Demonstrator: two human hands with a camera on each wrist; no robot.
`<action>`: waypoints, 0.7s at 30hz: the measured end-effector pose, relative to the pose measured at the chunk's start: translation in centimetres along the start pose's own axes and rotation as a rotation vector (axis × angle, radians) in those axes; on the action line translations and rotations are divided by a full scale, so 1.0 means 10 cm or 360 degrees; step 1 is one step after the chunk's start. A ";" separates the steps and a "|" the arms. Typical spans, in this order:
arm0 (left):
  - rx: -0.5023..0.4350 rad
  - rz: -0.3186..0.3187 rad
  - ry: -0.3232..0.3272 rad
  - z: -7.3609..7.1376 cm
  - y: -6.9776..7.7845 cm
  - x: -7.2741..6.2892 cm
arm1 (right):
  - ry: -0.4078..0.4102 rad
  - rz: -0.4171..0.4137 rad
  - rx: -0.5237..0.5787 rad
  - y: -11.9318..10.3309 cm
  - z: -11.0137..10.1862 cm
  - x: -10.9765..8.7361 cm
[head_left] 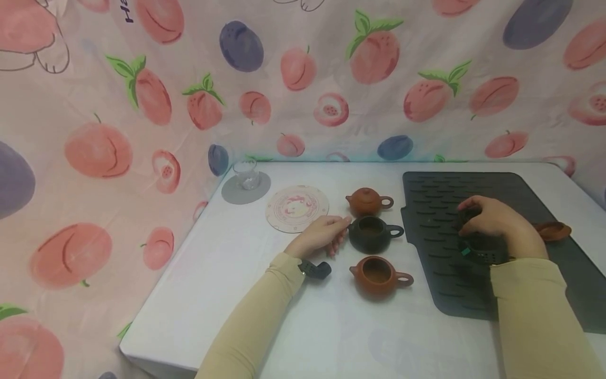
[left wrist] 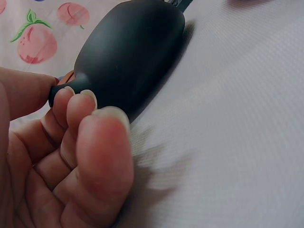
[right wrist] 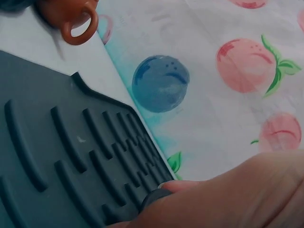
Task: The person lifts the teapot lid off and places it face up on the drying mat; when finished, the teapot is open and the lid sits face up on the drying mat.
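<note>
My left hand (head_left: pixel 322 235) pinches the spout of a black teapot (head_left: pixel 366 243) between thumb and fingers; the left wrist view shows the black teapot (left wrist: pixel 137 52) on the white cloth. Its top stands open, without a lid. Behind it sits a lidded orange-brown teapot (head_left: pixel 366 202), and in front a lidless reddish-brown teapot (head_left: pixel 374 284). Over the dark ridged mat (head_left: pixel 426 195), my right hand (head_left: pixel 494 221) grips a small black lid (right wrist: pixel 153 197), mostly hidden by the fingers. Both lidless pots have handles pointing right.
A round patterned coaster (head_left: pixel 284 210) lies left of the teapots. Farther back, a clear glass cup (head_left: pixel 249 180) stands on a grey round coaster (head_left: pixel 232 192). A shallow brown oval piece (head_left: pixel 554 230) lies on the mat's right side, beyond my right wrist. Fruit-printed cloth (head_left: pixel 298 126) hangs behind the table.
</note>
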State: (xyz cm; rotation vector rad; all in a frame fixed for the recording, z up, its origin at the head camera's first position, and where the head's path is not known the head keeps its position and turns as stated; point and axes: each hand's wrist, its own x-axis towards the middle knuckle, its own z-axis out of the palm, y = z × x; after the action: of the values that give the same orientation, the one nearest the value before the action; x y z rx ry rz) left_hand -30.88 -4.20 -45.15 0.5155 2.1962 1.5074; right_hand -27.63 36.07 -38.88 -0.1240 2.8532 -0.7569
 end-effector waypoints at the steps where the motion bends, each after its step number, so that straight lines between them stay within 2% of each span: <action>1: -0.0001 0.0000 0.0003 0.00 0.00 0.00 | -0.0009 0.0000 0.0004 0.01 0.01 0.00; 10: -0.0001 -0.0006 0.0014 0.00 0.01 0.00 | 0.0000 0.0019 -0.0017 0.06 0.07 0.01; 21: -0.0007 -0.0017 0.0018 0.00 0.01 0.01 | 0.0025 0.0089 -0.0030 0.02 0.07 0.01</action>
State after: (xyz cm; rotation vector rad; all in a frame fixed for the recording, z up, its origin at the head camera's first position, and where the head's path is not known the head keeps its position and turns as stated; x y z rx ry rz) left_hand -30.91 -4.12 -45.07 0.4941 2.2005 1.5128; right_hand -27.60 35.86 -39.60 -0.0412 2.8665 -0.7231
